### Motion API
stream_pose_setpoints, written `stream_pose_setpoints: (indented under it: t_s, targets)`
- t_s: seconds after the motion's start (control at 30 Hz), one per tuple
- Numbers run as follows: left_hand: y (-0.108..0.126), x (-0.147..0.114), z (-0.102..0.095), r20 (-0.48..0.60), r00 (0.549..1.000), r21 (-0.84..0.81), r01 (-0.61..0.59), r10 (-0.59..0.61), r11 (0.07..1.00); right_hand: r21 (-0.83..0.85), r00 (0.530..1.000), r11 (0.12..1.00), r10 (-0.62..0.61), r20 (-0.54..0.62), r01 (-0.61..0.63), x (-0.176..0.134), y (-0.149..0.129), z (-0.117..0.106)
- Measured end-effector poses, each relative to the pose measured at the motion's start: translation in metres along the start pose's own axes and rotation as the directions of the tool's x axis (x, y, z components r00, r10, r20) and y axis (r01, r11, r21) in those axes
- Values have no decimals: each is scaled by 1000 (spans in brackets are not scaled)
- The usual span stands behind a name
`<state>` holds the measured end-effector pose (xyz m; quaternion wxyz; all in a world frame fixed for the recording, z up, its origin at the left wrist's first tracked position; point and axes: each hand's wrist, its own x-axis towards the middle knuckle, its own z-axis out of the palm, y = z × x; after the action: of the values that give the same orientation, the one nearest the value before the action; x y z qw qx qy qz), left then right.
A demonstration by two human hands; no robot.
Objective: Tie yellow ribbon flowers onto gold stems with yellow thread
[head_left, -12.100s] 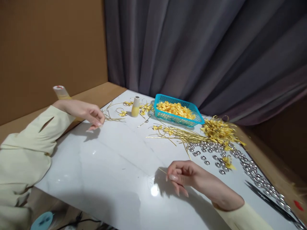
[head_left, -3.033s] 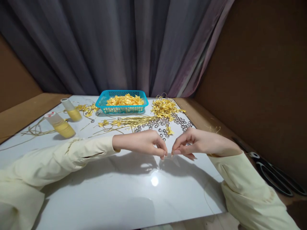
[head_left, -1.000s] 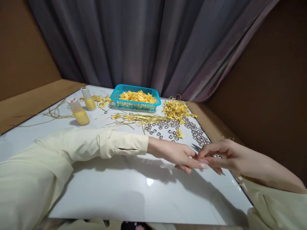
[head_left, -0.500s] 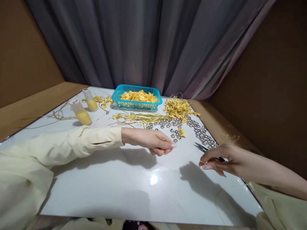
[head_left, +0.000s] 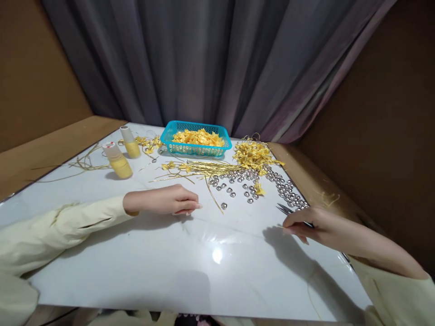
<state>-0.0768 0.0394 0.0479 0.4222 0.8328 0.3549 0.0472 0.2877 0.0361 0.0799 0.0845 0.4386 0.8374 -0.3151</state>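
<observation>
My left hand (head_left: 178, 201) hovers over the left middle of the white table, its fingers curled together; whatever they hold, if anything, is hidden. Just right of it lies one silver bead (head_left: 224, 205) beside the end of a loose gold cord. My right hand (head_left: 304, 224) pinches a thin gold cord (head_left: 310, 290) between thumb and forefinger; a short end pokes out past the fingertips and a length hangs down below. Partly behind that hand rest scissors (head_left: 284, 208) with dark handles. Several silver beads (head_left: 288, 192) spread along the table's right edge.
A blue basket (head_left: 197, 153) of yellow folded pieces stands at the back. Right of it is a heap of yellow ribbon flowers (head_left: 253, 154), with gold cords (head_left: 210, 168) in front. Two bottles with yellow contents (head_left: 120, 166) stand on the left. A grey curtain (head_left: 190, 59) hangs behind.
My left hand has drawn back to the left, away from the beads, uncovering a bead and a cord end. The right hand has barely shifted and keeps its pinch on the cord.
</observation>
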Motion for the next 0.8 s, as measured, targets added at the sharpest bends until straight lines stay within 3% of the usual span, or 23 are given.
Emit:
stream_pose_setpoints:
  t_s: [0.17,0.43,0.8]
  targets:
    - [-13,-21,8,-80,996,218,-17,36,976,8,1000,1000,14,4,-14,1,10,5]
    - [-25,-37,15,-129,992,254,27,6,967,65,1000,997,31,-1,-31,7,18,12]
    - [-42,-39,20,-181,961,523,-84,207,848,180,994,980,75,77,-87,10,20,18]
